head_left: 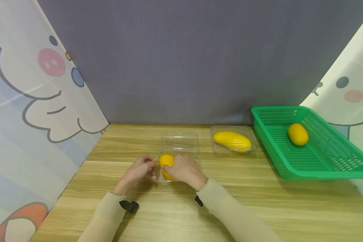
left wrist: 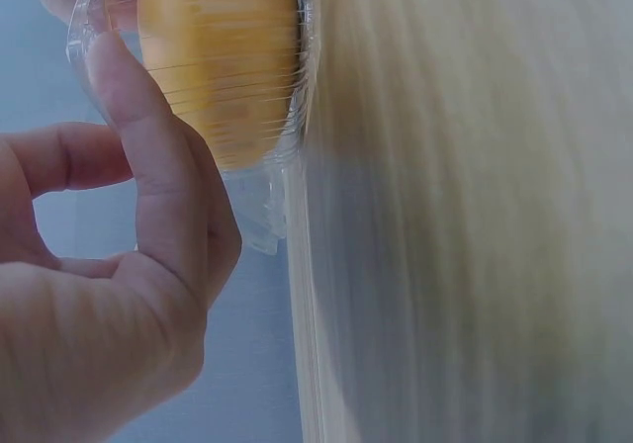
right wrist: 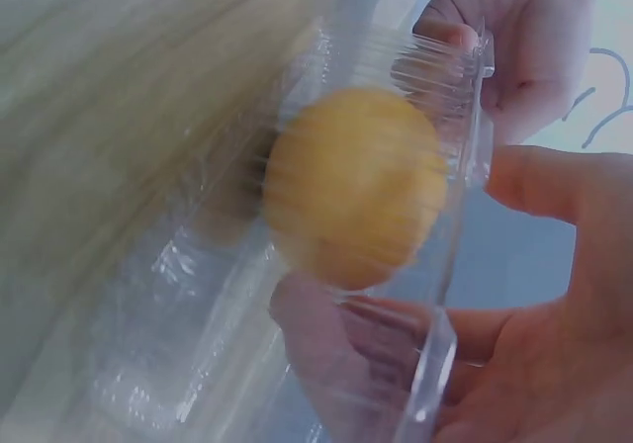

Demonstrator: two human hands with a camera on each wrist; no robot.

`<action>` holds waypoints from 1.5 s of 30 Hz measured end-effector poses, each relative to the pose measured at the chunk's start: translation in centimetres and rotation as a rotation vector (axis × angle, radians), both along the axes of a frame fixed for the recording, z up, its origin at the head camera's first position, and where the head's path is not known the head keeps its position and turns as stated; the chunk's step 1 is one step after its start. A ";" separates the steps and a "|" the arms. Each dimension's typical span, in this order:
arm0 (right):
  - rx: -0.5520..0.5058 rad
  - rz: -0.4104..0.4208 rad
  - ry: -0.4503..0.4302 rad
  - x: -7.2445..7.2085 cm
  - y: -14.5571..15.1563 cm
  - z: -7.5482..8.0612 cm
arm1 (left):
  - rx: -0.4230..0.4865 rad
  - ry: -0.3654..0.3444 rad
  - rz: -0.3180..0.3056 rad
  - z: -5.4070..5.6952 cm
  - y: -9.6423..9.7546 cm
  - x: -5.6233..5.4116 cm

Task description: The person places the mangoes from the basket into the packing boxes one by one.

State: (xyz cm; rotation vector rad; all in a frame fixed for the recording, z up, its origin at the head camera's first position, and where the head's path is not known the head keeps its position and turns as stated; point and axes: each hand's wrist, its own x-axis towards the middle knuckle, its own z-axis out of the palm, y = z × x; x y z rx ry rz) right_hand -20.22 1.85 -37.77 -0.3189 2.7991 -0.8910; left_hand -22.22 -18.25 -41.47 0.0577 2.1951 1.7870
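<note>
Gripping a yellow oval fruit [head_left: 166, 161] with curled fingers of the right hand [head_left: 185, 168] inside an open clear-plastic box [head_left: 179, 143] on the wood-grain desk [head_left: 278, 205]; holding the box's left edge in bent left-hand [head_left: 141, 169] fingers, seemingly for steadiness.

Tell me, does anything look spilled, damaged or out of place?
Nothing stands out. The orange-yellow fruit lies in the open clear container, another sits inside the green basket, and no spill or damage shows.
</note>
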 end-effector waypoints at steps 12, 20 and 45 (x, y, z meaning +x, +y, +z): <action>0.189 0.047 0.177 0.7 0.6 1.2 | -0.002 0.009 -0.011 -0.1 -0.1 0.0; 0.314 0.068 0.216 0.9 1.6 1.7 | 0.001 0.009 -0.023 0.0 -0.1 0.0; 0.390 -0.022 0.266 -0.9 7.9 4.2 | 0.005 0.015 -0.032 0.0 -0.2 0.0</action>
